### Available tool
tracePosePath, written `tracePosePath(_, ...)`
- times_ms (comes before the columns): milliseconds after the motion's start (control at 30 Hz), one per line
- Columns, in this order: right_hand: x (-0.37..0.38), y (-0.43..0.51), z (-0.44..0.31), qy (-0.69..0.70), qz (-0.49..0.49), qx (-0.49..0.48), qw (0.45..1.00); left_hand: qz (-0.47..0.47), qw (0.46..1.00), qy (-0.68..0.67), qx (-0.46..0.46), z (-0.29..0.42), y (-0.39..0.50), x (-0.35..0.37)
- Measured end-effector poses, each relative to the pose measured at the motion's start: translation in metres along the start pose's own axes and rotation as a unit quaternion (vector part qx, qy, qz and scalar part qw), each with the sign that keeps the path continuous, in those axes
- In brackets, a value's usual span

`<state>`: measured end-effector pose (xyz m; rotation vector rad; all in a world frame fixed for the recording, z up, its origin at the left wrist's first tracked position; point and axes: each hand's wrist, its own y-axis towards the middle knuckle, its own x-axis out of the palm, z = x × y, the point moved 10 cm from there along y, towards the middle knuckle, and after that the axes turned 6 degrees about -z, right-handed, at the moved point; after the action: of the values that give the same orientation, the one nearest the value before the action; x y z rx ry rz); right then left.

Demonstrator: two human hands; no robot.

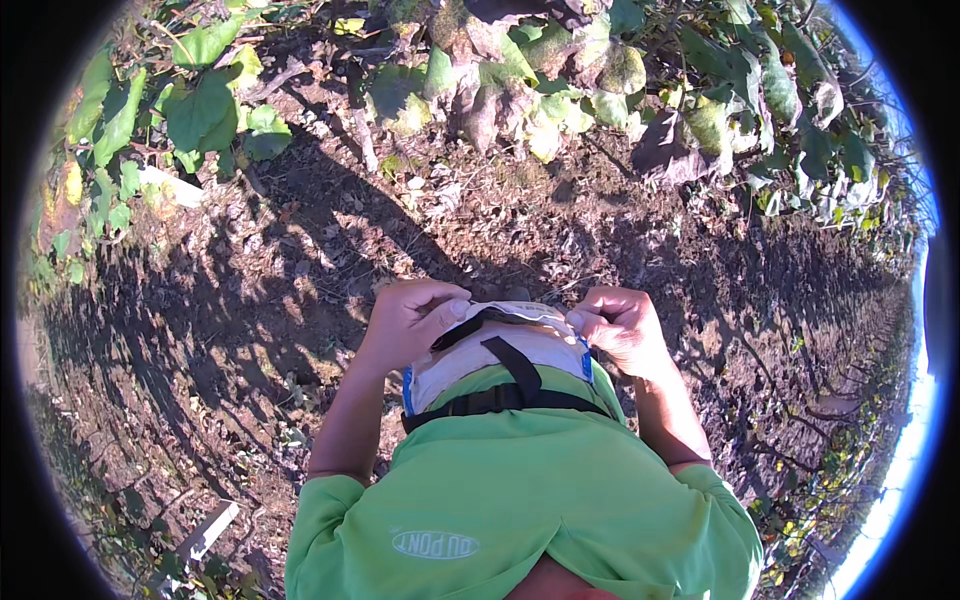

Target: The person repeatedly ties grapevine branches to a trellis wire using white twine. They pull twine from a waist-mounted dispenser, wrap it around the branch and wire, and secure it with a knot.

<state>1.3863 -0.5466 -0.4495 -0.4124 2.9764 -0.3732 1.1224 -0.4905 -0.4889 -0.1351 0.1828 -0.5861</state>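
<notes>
A white fabric waist pouch (487, 350) with blue side edging hangs at my front from a black webbing belt (469, 405). My left hand (415, 321) pinches the left end of its upper rim between thumb and fingers. At the right end, my right hand (621, 328) grips the same rim near the blue edging. Between the hands the pouch mouth gapes, its inside dark on the left; what it holds is hidden. A loose black strap end (512, 364) lies over the pouch. Some writing shows on the far rim.
Grapevine leaves (517, 82), some green and some browned, hang ahead of me. More vine leaves (199, 105) grow at the upper left. Pale posts stand at the left (174, 186) and lower left (210, 529). Dry leaf litter (337, 240) and shadows cover the ground.
</notes>
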Motion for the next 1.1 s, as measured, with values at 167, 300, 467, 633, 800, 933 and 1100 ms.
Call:
tracePosePath(167,-0.023,-0.017,0.024,-0.147,-0.008,-0.012,0.989,0.044,0.918,0.382,0.100,-0.007,0.005,0.045)
tracePosePath(300,-0.031,-0.021,0.038,-0.295,-0.005,-0.053,0.954,0.026,0.895,0.432,0.107,-0.030,0.032,0.076)
tracePosePath(467,-0.022,-0.015,0.062,-0.470,-0.007,-0.072,0.880,0.052,0.867,0.482,0.112,-0.025,0.057,0.095)
tracePosePath(633,-0.025,0.004,0.086,-0.507,-0.011,-0.090,0.857,0.062,0.869,0.476,0.122,-0.013,0.072,0.108)
tracePosePath(800,-0.038,0.032,0.116,-0.538,-0.078,0.028,0.839,0.073,0.865,0.476,0.140,-0.006,0.079,0.113)
tracePosePath(933,-0.046,0.038,0.117,-0.537,-0.125,0.060,0.832,0.020,0.862,0.494,0.109,-0.020,0.084,0.118)
tracePosePath(1100,-0.044,0.037,0.120,-0.518,-0.134,0.092,0.840,-0.046,0.878,0.470,0.076,-0.046,0.090,0.113)
